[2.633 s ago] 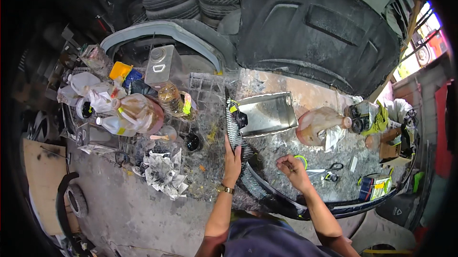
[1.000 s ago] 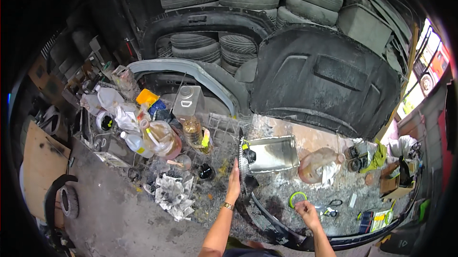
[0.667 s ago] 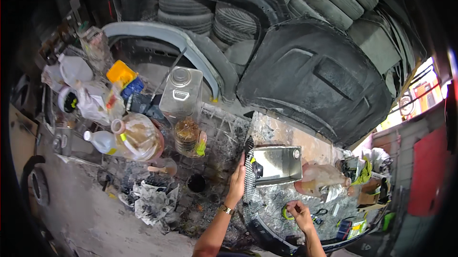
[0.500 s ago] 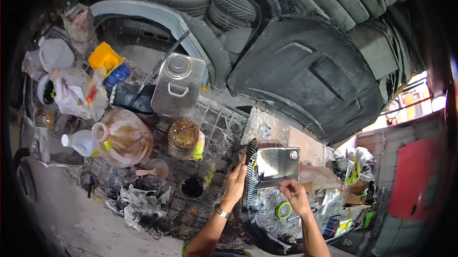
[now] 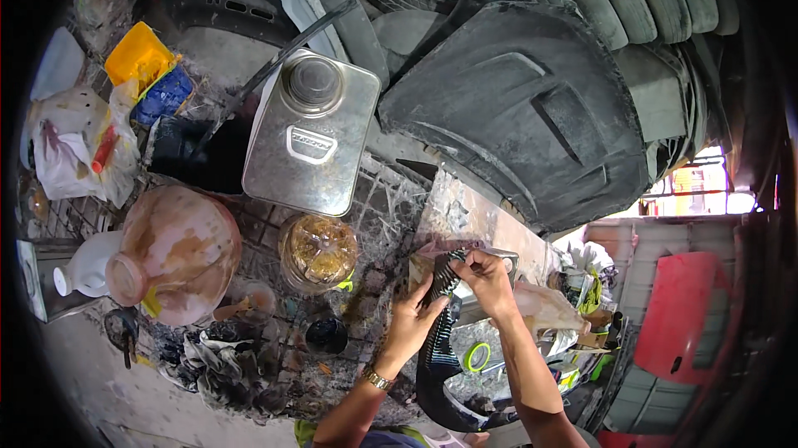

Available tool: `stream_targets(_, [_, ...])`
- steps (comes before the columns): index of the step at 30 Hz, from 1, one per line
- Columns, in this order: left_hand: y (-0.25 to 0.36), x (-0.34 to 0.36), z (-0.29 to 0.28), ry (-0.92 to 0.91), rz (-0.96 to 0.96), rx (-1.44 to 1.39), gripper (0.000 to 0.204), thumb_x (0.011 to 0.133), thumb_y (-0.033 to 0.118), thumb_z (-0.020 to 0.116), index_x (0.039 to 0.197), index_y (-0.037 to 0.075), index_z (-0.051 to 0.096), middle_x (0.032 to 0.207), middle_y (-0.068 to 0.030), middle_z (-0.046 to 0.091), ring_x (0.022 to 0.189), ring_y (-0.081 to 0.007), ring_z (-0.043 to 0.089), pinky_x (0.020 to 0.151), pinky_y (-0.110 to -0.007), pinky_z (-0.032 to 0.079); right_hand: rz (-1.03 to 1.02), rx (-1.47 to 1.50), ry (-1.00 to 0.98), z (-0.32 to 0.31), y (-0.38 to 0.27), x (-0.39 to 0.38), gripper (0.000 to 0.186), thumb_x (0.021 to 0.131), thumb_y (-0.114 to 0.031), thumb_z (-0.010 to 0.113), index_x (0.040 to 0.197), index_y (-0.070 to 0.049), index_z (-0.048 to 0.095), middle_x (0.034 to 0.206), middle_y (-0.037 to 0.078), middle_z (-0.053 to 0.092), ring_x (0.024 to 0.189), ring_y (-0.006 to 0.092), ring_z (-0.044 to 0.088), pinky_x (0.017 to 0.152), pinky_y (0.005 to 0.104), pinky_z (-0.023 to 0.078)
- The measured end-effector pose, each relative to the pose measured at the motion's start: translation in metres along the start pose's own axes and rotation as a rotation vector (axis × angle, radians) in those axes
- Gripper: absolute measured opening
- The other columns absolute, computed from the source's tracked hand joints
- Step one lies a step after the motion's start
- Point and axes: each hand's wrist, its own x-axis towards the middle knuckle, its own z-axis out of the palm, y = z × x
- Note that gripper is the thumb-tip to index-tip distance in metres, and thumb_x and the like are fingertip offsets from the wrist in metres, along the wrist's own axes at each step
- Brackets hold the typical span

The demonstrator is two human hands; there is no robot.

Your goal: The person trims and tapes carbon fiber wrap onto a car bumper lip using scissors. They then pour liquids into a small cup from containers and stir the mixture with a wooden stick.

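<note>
So we've got a long, dark curved part [image 5: 442, 347] with a ribbed-looking patterned face, sitting just below and right of the frame's middle. Its long axis runs roughly up and down the frame: the top tips a little to the right, and the lower end bends right near the bottom edge.

Our left hand [image 5: 403, 330] is along the part's left side, partway up, with the thumb lapped over the near edge and the fingers behind it. Our right hand [image 5: 489, 283] comes in from the right with thumb and fingertips pinched at the upper end, so that's the hand nearest the tip. Can't tell if it has the edge itself or some thin layer on it, as the fingers hide that. Hands are close to each other but not touching.

Around us: a bright green ring [image 5: 477, 357] just right of the part, a dark cup [image 5: 326, 335] left of our left hand, and a big metal can [image 5: 312, 136] up and left.
</note>
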Motion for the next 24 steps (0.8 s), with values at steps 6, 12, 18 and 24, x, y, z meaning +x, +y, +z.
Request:
stream_targets(6, [-0.008,0.002,-0.002,0.043,0.153,0.114,0.048,0.091,0.009,0.064,0.134,-0.006,0.047,0.123,-0.01,0.06,0.1,-0.0053,0.055,0.085,-0.021,0.048,-0.038,0.019,-0.004,0.001,-0.012,0.0,0.023,0.087,-0.006,0.067,0.067,-0.004,0.055,0.066,-0.007,0.052,0.063,0.0015,0.039,0.055,0.0213,0.032])
stream_targets(12, [-0.012,0.003,0.004,0.105,0.145,0.073,0.046,0.09,0.008,0.065,0.131,-0.007,0.05,0.123,-0.0114,0.06,0.104,-0.0095,0.057,0.087,-0.023,0.048,-0.087,-0.098,-0.047,-0.012,-0.002,0.007,0.013,0.085,-0.008,0.069,0.093,-0.004,0.06,0.082,-0.001,0.058,0.071,0.0059,0.05,0.063,0.0234,0.042])
stream_targets(18, [-0.01,-0.001,0.0,0.117,0.132,0.077,0.046,0.089,0.007,0.065,0.13,-0.007,0.05,0.122,-0.0108,0.059,0.105,-0.0101,0.056,0.089,-0.024,0.047,-0.336,-0.425,-0.502,-0.024,-0.066,0.039,0.046,0.086,-0.015,0.066,0.13,-0.012,0.053,0.133,0.014,0.049,0.123,0.03,0.049,0.102,0.0373,0.041])
stream_targets(24, [-0.004,0.006,0.011,0.114,0.041,-0.114,0.045,0.091,0.009,0.064,0.129,-0.01,0.049,0.119,-0.0105,0.06,0.103,-0.0111,0.057,0.09,-0.025,0.046,-0.055,-0.403,-0.934,-0.035,-0.043,0.082,0.043,0.09,-0.027,0.064,0.13,-0.012,0.055,0.131,0.009,0.055,0.121,0.0224,0.051,0.106,0.0351,0.038])
